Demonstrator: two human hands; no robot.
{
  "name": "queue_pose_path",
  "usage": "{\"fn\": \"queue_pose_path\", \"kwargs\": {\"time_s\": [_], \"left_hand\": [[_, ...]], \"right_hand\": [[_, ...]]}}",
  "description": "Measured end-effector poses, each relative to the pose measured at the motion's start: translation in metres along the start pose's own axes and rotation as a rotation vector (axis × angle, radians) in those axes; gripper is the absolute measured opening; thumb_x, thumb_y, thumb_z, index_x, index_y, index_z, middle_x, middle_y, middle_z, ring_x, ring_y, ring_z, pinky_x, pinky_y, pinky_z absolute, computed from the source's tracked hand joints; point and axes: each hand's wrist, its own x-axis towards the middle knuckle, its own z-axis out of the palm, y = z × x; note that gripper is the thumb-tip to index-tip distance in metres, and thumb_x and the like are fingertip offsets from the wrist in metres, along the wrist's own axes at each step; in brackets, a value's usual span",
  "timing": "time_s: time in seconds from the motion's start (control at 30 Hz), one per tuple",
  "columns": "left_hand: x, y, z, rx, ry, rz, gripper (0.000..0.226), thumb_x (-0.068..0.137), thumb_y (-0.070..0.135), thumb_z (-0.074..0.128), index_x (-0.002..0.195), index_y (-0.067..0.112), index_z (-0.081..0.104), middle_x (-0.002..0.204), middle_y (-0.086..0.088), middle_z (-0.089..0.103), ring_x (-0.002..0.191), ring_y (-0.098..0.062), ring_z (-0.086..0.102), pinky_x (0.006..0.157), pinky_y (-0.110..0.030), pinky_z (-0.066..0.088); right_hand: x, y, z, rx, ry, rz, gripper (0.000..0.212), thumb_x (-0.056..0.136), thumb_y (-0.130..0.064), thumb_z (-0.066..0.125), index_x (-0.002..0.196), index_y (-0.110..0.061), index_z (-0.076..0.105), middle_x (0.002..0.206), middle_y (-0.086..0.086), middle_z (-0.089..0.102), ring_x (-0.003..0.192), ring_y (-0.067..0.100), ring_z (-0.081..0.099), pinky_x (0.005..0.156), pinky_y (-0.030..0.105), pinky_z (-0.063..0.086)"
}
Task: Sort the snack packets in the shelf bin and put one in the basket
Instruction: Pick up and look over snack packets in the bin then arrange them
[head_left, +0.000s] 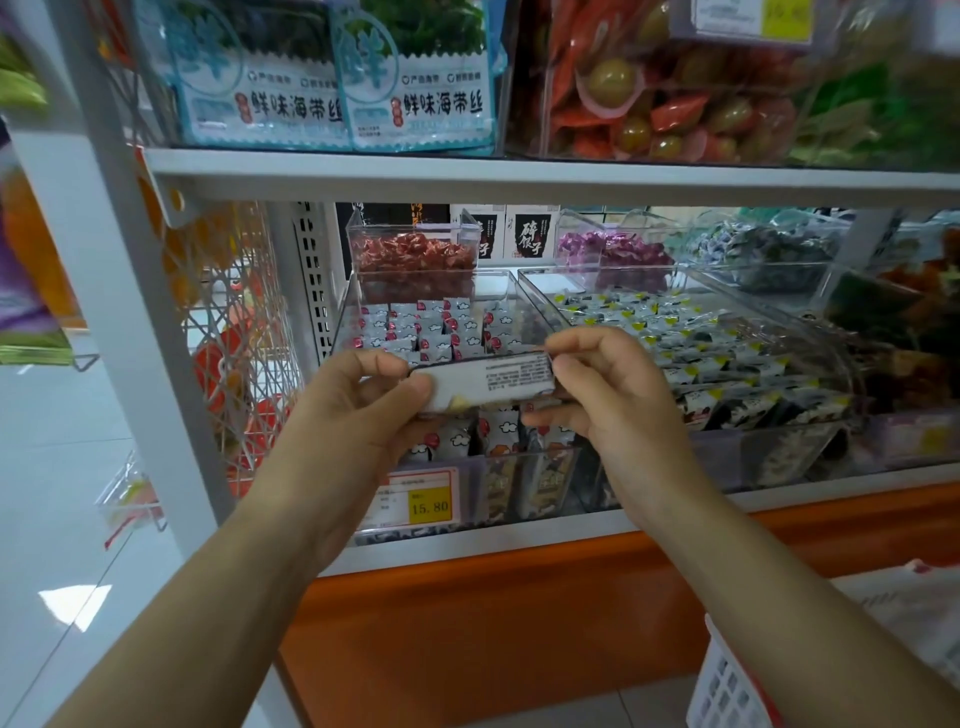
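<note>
Pinching a small white snack packet (493, 382) between left hand (363, 410) and right hand (597, 395); next I lower it into the white plastic basket (724, 691).

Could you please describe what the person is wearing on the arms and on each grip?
Nothing that shows. The left grip and the right grip are bare hands, with no gloves and no rings in view. The left forearm and the right forearm are uncovered down to the bottom edge of the picture, with no sleeve, watch or bracelet visible.
</note>
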Motion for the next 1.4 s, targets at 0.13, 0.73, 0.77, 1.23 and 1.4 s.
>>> {"fn": "queue_pose_path", "kwargs": {"time_s": [0.13,0.73,0.77,1.23,1.4], "left_hand": [[-0.002,0.000,0.002,0.139,-0.023,0.045,0.028,0.077,0.012,0.061,0.105,0.017,0.057,0.088,0.000,0.074,0.084,-0.016,0.070,0.070,-0.019,0.055],[-0.006,0.000,0.007,0.554,-0.011,0.152,0.009,0.082,0.022,0.064,0.078,0.025,0.072,0.079,0.007,0.070,0.065,0.000,0.062,0.054,-0.009,0.047],[-0.005,0.001,0.005,0.560,-0.002,0.156,0.011,0.081,0.023,0.065,0.073,0.024,0.073,0.076,0.007,0.071,0.063,-0.001,0.063,0.054,-0.010,0.049],[-0.005,0.000,0.003,0.751,-0.091,0.172,0.021,0.073,0.041,0.062,0.094,0.035,0.066,0.080,0.011,0.068,0.070,0.001,0.062,0.055,-0.010,0.048],[0.001,-0.002,0.000,0.790,-0.018,0.277,0.032,0.087,0.026,0.058,0.119,0.024,0.061,0.085,0.005,0.068,0.072,-0.003,0.063,0.060,-0.014,0.052]], "right_hand": [[-0.003,-0.001,0.000,-0.103,-0.049,-0.048,0.015,0.091,-0.018,0.058,0.098,-0.026,0.069,0.091,-0.010,0.069,0.085,0.011,0.067,0.069,0.025,0.058],[-0.006,-0.005,0.002,-0.373,0.053,-0.150,0.016,0.089,-0.020,0.061,0.074,-0.024,0.064,0.068,-0.009,0.061,0.068,0.002,0.057,0.060,0.009,0.043],[-0.006,-0.005,0.003,-0.370,0.040,-0.148,0.017,0.089,-0.020,0.061,0.074,-0.026,0.064,0.069,-0.010,0.062,0.069,0.002,0.058,0.061,0.008,0.043],[-0.004,0.001,0.005,-0.271,0.116,-0.018,0.022,0.090,-0.022,0.060,0.077,-0.007,0.069,0.079,0.018,0.067,0.073,0.027,0.066,0.068,0.044,0.056],[-0.002,0.002,0.002,0.144,0.001,0.139,0.028,0.078,-0.030,0.065,0.100,-0.012,0.069,0.093,0.007,0.071,0.085,0.015,0.071,0.071,0.026,0.059]]}}
